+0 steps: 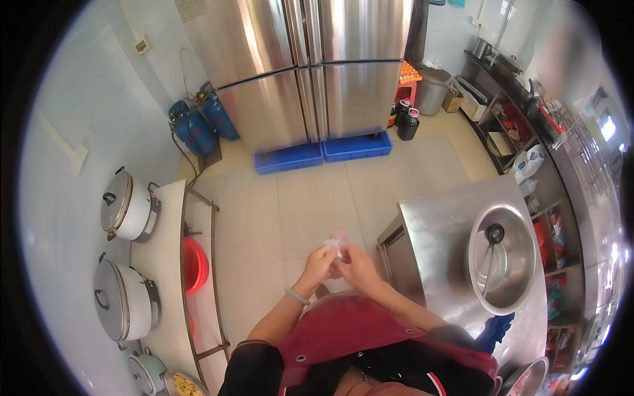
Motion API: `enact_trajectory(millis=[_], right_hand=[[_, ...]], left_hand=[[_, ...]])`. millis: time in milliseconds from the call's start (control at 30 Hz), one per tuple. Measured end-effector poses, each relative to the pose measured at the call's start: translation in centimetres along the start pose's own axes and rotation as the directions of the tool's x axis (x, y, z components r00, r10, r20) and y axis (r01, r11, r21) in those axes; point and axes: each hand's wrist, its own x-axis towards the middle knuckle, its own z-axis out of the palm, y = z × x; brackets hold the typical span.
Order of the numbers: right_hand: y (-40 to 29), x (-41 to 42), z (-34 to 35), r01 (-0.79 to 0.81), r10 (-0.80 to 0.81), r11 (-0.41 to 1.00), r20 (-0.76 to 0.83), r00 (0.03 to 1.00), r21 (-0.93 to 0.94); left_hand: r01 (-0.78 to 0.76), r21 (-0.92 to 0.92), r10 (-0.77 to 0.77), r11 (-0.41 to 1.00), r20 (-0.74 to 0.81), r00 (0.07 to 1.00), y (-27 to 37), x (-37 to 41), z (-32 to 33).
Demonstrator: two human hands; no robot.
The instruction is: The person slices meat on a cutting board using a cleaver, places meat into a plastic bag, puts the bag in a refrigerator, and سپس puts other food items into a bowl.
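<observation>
A clear plastic bag (pixel 339 239) with something pinkish inside is held up in front of my apron. My left hand (pixel 318 266) grips it from the left, the thumb near the gathered plastic. On the other side my right hand (pixel 357 267) pinches the bag too, its fingers bent around it. The fingers partly hide what the bag contains, so I cannot tell exactly what it is. Below the hands hangs my dark red apron (pixel 342 326).
Left, a shelf table (pixel 166 247) bears two large rice cookers (pixel 124 299). Right, a steel table (pixel 436 237) carries a metal basin (pixel 473 247) with a ladle (pixel 490 262) inside. Ahead are a steel refrigerator (pixel 267 104), blue crates (pixel 290 159) and gas cylinders (pixel 195 131).
</observation>
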Motion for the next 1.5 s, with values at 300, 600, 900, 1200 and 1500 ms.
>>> enact_trajectory(millis=[300,600,900,1200,1500], right_hand=[[4.5,20.3,4.9,-0.008,0.023,0.965,0.052,0.998,-0.263],[9.7,40.5,6.8,-0.449,0.305,0.849,0.437,0.846,0.278],[9.3,58.7,6.3,-0.596,0.316,0.659,0.550,0.773,0.459],[17.7,71.5,8.2,-0.509,0.417,0.757,0.298,0.859,0.409],[28.6,76.9,10.9,-0.405,0.390,0.832,0.118,0.913,0.379]], left_hand=[[-0.105,0.196,0.131,0.975,-0.122,0.984,5.9,16.3,-7.5],[-0.251,0.360,0.340,0.898,-0.208,0.917,10.4,30.8,-13.0],[-0.212,0.696,0.498,0.686,-0.237,0.834,18.3,45.6,-17.7],[-0.317,0.643,0.417,0.697,-0.003,0.909,23.6,63.0,-23.0],[-0.531,0.677,0.363,0.509,0.391,0.846,31.1,75.8,-24.8]])
